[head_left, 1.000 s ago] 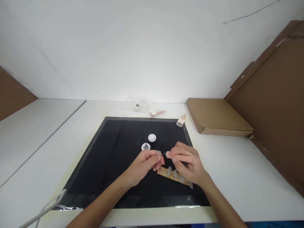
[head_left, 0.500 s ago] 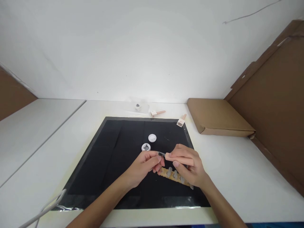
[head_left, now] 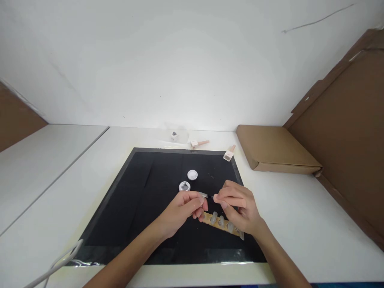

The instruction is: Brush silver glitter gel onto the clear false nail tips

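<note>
Between the thumb and forefinger of my left hand (head_left: 183, 210) is a pale, translucent false nail (head_left: 203, 195). My right hand (head_left: 238, 208) is closed around the pink handle of a nail polish brush (head_left: 230, 201). The brush's dark bristles point left and reach the tip end of the false nail; whether they touch cannot be made out. Below the hands lies a yellowish strip (head_left: 217, 225) with several clear false nails on it, its right end partly behind my right hand. A small open white pot (head_left: 184, 186) with greyish contents sits just beyond my left hand.
A round white lid (head_left: 192, 175) lies on the black mat (head_left: 144, 208). Behind the mat are an open white bottle (head_left: 174, 136) and two pink-handled bottles (head_left: 194, 144), (head_left: 228, 155). A cardboard box (head_left: 277, 148) stands back right; a white cable (head_left: 57, 264) runs front left.
The brush has drawn slightly to the right, from over the false nail to its tip end, uncovering the nail's pale surface. My left hand has stayed nearly still.
</note>
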The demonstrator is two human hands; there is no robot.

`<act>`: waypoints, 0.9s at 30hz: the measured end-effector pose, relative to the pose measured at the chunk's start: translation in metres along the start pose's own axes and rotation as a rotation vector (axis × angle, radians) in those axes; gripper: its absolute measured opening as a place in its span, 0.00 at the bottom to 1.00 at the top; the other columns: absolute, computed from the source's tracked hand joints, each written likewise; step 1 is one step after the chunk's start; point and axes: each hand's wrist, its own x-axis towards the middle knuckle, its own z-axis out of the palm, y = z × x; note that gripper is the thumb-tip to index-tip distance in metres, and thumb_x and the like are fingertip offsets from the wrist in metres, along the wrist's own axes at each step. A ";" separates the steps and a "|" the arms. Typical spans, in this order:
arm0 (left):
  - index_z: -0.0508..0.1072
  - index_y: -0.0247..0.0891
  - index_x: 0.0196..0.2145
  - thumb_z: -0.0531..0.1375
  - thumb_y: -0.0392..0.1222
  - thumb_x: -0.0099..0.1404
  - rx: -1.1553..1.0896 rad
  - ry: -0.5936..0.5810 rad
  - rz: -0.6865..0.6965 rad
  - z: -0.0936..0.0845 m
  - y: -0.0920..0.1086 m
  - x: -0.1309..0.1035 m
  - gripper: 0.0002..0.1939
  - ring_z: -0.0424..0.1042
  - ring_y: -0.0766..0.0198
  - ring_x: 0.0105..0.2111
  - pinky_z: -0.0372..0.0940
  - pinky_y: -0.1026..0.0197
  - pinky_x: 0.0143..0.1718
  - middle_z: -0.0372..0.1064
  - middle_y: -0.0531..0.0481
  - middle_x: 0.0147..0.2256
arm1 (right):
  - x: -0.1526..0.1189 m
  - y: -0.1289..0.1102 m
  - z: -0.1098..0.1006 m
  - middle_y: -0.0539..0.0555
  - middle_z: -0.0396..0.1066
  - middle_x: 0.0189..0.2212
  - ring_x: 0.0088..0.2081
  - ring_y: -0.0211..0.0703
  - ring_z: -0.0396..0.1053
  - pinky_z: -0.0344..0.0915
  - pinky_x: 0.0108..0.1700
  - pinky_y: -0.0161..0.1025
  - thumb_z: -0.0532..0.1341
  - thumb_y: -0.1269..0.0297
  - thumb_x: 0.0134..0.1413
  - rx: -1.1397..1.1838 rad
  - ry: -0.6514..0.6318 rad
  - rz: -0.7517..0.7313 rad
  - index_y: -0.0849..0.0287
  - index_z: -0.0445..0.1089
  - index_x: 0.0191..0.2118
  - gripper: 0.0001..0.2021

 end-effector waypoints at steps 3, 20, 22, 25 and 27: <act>0.71 0.35 0.21 0.58 0.44 0.58 0.019 0.003 0.001 0.000 0.000 0.000 0.12 0.60 0.69 0.20 0.56 0.63 0.27 0.54 0.58 0.15 | -0.002 0.000 -0.001 0.53 0.72 0.25 0.23 0.42 0.62 0.60 0.24 0.41 0.54 0.75 0.54 0.014 0.049 -0.034 0.55 0.72 0.34 0.11; 0.69 0.34 0.22 0.55 0.43 0.60 0.204 -0.009 0.045 0.001 0.002 0.002 0.13 0.57 0.69 0.21 0.54 0.65 0.26 0.60 0.55 0.18 | 0.005 -0.004 0.004 0.49 0.70 0.20 0.20 0.39 0.59 0.58 0.25 0.41 0.55 0.79 0.47 -0.049 0.044 -0.032 0.55 0.67 0.30 0.10; 0.69 0.34 0.22 0.54 0.43 0.60 0.235 -0.002 0.050 0.000 0.001 0.001 0.13 0.57 0.69 0.21 0.53 0.65 0.26 0.61 0.55 0.18 | 0.004 -0.003 0.005 0.49 0.69 0.20 0.20 0.39 0.59 0.57 0.25 0.40 0.55 0.79 0.46 -0.072 0.058 -0.035 0.56 0.66 0.28 0.10; 0.69 0.34 0.23 0.53 0.43 0.61 0.297 -0.002 0.064 -0.001 0.000 0.001 0.13 0.58 0.69 0.22 0.54 0.65 0.26 0.61 0.54 0.19 | 0.002 0.000 0.006 0.49 0.69 0.20 0.21 0.39 0.58 0.56 0.26 0.40 0.55 0.80 0.45 -0.087 0.073 -0.036 0.56 0.64 0.26 0.10; 0.70 0.34 0.26 0.53 0.43 0.63 0.363 -0.001 0.083 -0.002 -0.002 0.001 0.13 0.58 0.69 0.23 0.54 0.65 0.26 0.61 0.54 0.20 | 0.001 0.002 0.005 0.50 0.69 0.22 0.22 0.39 0.59 0.56 0.26 0.41 0.55 0.81 0.47 -0.057 0.106 -0.048 0.56 0.64 0.26 0.11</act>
